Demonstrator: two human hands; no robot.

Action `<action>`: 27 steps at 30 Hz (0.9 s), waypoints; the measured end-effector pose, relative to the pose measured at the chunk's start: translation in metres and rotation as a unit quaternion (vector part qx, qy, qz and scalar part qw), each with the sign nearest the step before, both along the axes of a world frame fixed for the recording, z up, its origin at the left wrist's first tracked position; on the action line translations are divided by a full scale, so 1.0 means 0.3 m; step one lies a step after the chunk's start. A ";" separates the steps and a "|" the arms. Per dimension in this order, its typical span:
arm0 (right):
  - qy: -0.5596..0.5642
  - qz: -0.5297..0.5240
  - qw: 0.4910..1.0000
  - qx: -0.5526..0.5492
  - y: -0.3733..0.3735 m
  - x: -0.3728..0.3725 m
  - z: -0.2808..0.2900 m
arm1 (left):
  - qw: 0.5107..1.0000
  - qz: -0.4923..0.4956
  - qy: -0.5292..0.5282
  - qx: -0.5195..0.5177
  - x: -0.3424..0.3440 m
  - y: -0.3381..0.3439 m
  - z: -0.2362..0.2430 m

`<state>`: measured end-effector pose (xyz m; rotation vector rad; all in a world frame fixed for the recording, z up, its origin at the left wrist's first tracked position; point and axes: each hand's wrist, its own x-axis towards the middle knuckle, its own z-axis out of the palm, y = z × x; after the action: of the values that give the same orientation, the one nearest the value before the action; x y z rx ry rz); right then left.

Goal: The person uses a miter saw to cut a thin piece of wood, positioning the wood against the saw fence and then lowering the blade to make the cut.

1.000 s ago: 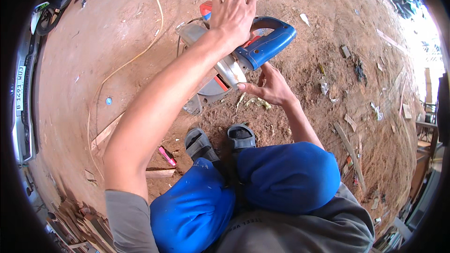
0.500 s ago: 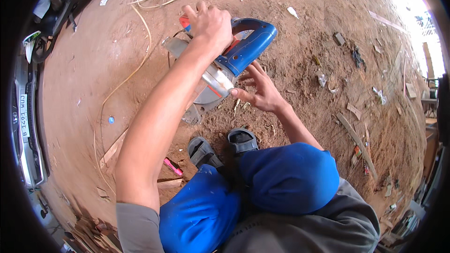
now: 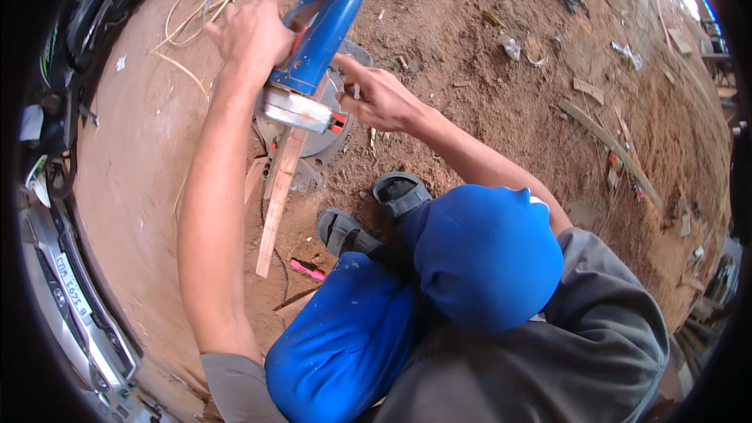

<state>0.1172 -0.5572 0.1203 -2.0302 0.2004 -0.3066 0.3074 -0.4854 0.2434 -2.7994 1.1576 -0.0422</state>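
While the view has shifted, the left hand (image 3: 249,31) still grips one blue circular saw (image 3: 313,55); the right hand (image 3: 380,98), fingers loosely curled, touches its guard over one wooden strip (image 3: 278,196).

The circular saw (image 3: 313,70) sits on a wooden strip (image 3: 278,196), left hand (image 3: 251,31) left, right hand (image 3: 380,98) right.
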 end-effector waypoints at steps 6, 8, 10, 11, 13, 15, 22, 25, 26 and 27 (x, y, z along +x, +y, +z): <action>0.005 -0.013 0.999 -0.048 0.028 -0.003 -0.017 | 1.000 -0.020 -0.013 -0.003 0.001 0.005 -0.013; -0.039 -0.039 0.998 -0.022 0.035 0.001 0.004 | 1.000 -0.016 -0.013 0.001 0.005 0.009 -0.009; 0.034 -0.004 0.999 -0.037 0.036 0.008 0.021 | 1.000 -0.015 -0.006 -0.004 0.007 0.008 -0.013; 0.070 0.014 0.996 -0.044 0.036 0.011 0.020 | 1.000 -0.014 -0.001 -0.010 0.011 0.009 -0.015; 0.051 0.021 0.998 -0.036 0.039 0.005 0.002 | 1.000 -0.013 0.003 -0.008 0.016 0.007 -0.027; 0.042 0.025 0.998 -0.037 0.035 0.001 -0.005 | 1.000 -0.012 -0.003 0.006 0.021 -0.004 -0.032; 0.105 0.021 0.991 -0.083 0.019 0.002 0.060 | 1.000 -0.010 -0.002 0.019 0.014 -0.012 -0.023; 0.119 0.026 0.989 -0.087 0.014 0.001 0.081 | 1.000 -0.013 -0.005 0.022 0.015 -0.013 -0.022; 0.120 0.028 0.988 -0.088 0.016 0.002 0.084 | 1.000 -0.013 -0.003 0.027 0.020 -0.011 -0.021; 0.122 0.028 0.988 -0.086 0.016 0.002 0.085 | 0.999 -0.014 0.001 0.031 0.024 -0.011 -0.024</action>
<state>0.1177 -0.5524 0.1458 -2.2399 0.2753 -0.0404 0.3145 -0.4889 0.2362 -2.7299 1.1775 -0.0065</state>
